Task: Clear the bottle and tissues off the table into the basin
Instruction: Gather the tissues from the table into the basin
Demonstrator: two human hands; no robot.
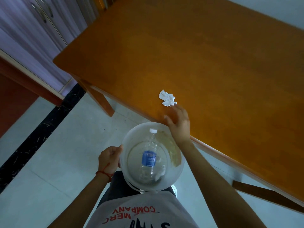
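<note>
While the left hand point(109, 159) grips the rim of the white basin point(180, 163), a clear bottle point(150, 157) with a blue label lies inside it, cap pointing away from the person. Something pale beside the bottle's base is too blurred to name. Just beyond the right hand point(178, 124), whose fingers are spread loose and hold nothing, a crumpled tissue point(167, 98) rests on the table point(213, 63), about touching the fingertips.

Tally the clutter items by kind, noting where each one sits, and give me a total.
Bottles: 1, the clear bottle with a blue label, lying in the basin.
Tissues: 2, one crumpled tissue on the table, one pale wad in the basin beside the bottle, blurred.
Total: 3
</note>
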